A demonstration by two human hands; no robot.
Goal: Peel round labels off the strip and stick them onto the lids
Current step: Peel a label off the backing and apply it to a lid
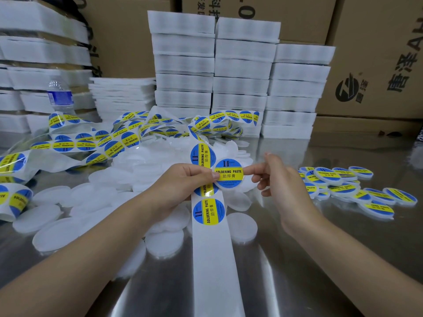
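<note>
**Labelling station, head view.** The left hand (190, 179) is pinching a lid (231, 187) together with the strip (215, 259) above the middle of the table (320, 259). Its thumb is lying across the left rim of the round blue-and-yellow label (229, 172), which is covering the lid's top and reading "SOLDERING PASTE". The right hand (281, 181) is touching the lid's right edge with a straight index fingertip (248, 171). Its other fingers are hanging loosely curled and gripping nothing.

The strip is running from the near edge up through the left hand. Its near stretch is showing bare white backing. One strip label (208, 211) is sitting just below the hand, a second is lying partly hidden behind the hand and lid, and a third (202, 156) is rising just above them. Beyond the hands, more strip is lying in a loose tangle (128, 138) across the far left of the table.

Plain lids (52, 234) are lying scattered and overlapping from the left edge to the middle, some under the forearms. Labelled lids (343, 179) are lying heaped near the right edge, well apart from the plain ones.

Stacks of white foam (240, 76) are standing along the far edge, with a water bottle (60, 94) at the far left in front of them. Cardboard boxes (377, 65) are rising behind.
</note>
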